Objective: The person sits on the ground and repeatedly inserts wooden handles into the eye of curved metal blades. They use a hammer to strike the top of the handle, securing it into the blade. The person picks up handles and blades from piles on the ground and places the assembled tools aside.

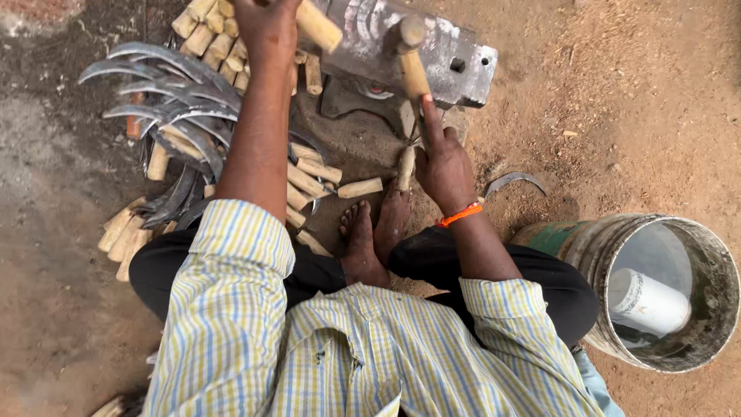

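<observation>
My left hand reaches forward to the top edge of the view and is closed around a pale wooden handle held against a steel anvil block. My right hand grips the wooden shaft of a hammer, index finger stretched along it. The hammer's head lies on the anvil. An orange band circles my right wrist. Just under my right hand a short wooden handle sits on the dirt, close to my bare feet.
A heap of curved sickle blades lies at the left, with several loose wooden handles around it. One blade lies alone at the right. A worn bucket holding a white cylinder stands at the lower right.
</observation>
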`<state>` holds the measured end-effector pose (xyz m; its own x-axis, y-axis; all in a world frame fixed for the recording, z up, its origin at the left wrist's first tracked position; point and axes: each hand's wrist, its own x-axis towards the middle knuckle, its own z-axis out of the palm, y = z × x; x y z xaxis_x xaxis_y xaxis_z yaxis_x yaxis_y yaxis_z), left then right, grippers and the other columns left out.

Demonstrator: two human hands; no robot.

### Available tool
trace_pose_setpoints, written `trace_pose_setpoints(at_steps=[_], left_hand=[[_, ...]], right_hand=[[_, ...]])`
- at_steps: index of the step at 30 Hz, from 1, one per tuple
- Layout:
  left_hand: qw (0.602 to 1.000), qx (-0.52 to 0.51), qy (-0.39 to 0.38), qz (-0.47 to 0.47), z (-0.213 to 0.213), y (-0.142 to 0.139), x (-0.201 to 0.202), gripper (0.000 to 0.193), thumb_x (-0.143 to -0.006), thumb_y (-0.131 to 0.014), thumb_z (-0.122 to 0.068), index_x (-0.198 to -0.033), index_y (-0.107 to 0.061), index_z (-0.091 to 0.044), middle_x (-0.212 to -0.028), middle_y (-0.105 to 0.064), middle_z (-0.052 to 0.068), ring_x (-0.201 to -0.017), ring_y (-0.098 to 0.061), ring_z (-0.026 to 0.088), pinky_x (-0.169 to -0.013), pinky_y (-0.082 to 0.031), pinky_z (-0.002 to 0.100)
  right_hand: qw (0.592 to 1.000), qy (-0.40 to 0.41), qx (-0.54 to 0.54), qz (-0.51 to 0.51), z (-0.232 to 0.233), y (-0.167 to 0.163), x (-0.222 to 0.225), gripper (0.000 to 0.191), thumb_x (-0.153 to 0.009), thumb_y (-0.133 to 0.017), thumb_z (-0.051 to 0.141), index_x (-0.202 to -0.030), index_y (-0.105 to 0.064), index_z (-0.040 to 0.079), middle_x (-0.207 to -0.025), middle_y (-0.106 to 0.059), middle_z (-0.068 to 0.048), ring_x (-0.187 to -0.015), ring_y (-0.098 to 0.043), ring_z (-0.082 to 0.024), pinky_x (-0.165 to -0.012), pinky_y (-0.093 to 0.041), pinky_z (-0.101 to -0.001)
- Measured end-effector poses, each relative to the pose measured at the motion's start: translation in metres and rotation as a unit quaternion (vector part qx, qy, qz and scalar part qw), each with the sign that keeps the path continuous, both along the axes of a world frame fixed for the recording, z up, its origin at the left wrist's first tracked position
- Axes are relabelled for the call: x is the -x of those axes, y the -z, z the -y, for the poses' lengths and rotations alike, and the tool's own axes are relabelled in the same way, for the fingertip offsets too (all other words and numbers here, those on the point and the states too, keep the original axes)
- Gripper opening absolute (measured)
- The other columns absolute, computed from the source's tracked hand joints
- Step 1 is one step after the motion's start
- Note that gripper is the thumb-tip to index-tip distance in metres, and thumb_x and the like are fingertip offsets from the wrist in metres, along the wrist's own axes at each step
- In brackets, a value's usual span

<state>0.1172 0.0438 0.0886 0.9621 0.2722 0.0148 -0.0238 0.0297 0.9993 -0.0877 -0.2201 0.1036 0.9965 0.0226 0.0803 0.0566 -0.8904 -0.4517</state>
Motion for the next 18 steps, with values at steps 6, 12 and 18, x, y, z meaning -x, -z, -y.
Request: trace_pose_setpoints(at_steps=[6, 12, 18], left_hand=[[0.926, 0.314, 0.207, 0.038, 0.02, -0.021, 0.048, 0.045, -0.103, -0.072, -0.016, -0.14, -0.052, 0.001, -0.121, -0.066, 0.015, -0.108, -0.073, 0.028, -0.082, -0.071, 0.045], [0.921, 0.299, 0.246, -0.047, 0.04, -0.063, 0.071, 0.055, -0.085, -0.086, -0.016, -0.126, -0.057, 0.006, -0.105, -0.074, 0.021, -0.088, -0.079, 0.028, -0.069, -0.067, 0.04], [0.963, 0.193, 0.187, -0.036, 0.061, -0.062, 0.085, 0.076, -0.068, -0.095, -0.015, -0.126, -0.047, 0.0, -0.108, -0.069, 0.02, -0.099, -0.076, 0.027, -0.081, -0.072, 0.037]], right_hand=[[0.995, -0.012, -0.071, 0.066, -0.001, 0.023, -0.006, 0.106, -0.086, -0.072, 0.001, -0.167, -0.009, 0.025, -0.103, -0.066, -0.028, -0.091, -0.065, -0.05, -0.075, -0.053, -0.0561], [0.991, -0.025, -0.1, 0.091, 0.004, 0.037, -0.008, 0.111, -0.086, -0.074, 0.001, -0.168, -0.004, 0.025, -0.11, -0.067, -0.028, -0.093, -0.067, -0.048, -0.077, -0.056, -0.0539], [0.994, -0.021, -0.082, 0.063, 0.005, 0.048, -0.008, 0.112, -0.088, -0.073, 0.0, -0.168, 0.001, 0.027, -0.111, -0.065, -0.026, -0.092, -0.069, -0.044, -0.075, -0.058, -0.0529]])
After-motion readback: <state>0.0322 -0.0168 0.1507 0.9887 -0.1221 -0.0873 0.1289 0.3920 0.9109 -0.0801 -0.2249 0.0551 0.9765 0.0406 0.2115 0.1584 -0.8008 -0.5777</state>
